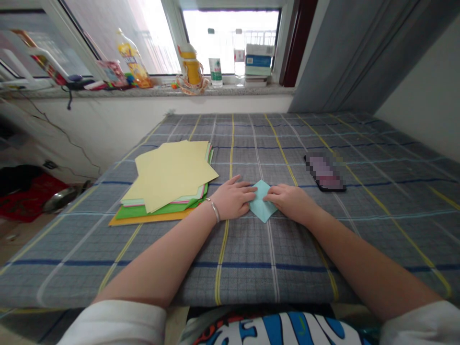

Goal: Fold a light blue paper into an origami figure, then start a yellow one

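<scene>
I had the blue paper (263, 203) lying as a diamond on the checked bedcover (230, 273), its long axis running away from me, squarely between my hands. My left hand (233, 197) and right hand (290, 203) sat about equally near it, the fingers (247, 190) of each held close together and resting flat against its side corners, not pinching it. The paper stack (168, 179) lay left of the blue paper, and the phone (325, 172) lay farther off to its right.
</scene>
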`<state>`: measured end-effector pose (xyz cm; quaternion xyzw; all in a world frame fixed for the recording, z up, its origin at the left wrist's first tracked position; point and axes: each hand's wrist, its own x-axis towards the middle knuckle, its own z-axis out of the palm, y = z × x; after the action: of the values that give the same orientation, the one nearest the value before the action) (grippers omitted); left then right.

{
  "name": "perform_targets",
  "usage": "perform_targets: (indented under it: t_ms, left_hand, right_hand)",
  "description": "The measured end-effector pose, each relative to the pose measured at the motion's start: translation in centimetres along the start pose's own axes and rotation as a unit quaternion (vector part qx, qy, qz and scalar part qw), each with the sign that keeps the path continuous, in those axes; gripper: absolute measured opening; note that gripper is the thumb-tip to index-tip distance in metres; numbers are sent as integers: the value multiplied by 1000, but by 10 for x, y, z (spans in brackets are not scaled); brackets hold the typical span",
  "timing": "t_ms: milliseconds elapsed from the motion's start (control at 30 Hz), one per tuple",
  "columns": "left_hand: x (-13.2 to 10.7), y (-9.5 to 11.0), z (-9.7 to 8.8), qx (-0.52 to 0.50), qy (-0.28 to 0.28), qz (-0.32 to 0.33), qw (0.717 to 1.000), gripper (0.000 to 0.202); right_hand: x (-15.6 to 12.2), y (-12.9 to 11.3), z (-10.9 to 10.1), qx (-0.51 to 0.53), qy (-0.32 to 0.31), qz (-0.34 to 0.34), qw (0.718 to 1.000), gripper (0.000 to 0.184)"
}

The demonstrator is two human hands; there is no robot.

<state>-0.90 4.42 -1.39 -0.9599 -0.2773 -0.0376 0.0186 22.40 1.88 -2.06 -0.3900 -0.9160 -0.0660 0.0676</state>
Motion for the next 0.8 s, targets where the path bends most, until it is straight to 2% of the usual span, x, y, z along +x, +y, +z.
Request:
perform_targets:
  t_ms: [167, 633, 700, 800]
  left_hand:
    - [-6, -4, -8, -9, -21, -39, 999, 27]
    - [-20, -24, -14, 7, -29, -54, 998, 17]
    - [-19, -24, -14, 7, -18, -52, 998, 18]
    - [-14, -19, -8, 13, 29, -40, 999, 23]
  right_hand:
    - [0, 0, 0, -11, -3, 1, 1000, 19]
    - [0, 0, -1, -12, -10, 8, 1000, 19]
    - [0, 0, -1, -12, -10, 6, 1000, 19]
    - [0, 1, 0, -12, -9, 2, 1000, 20]
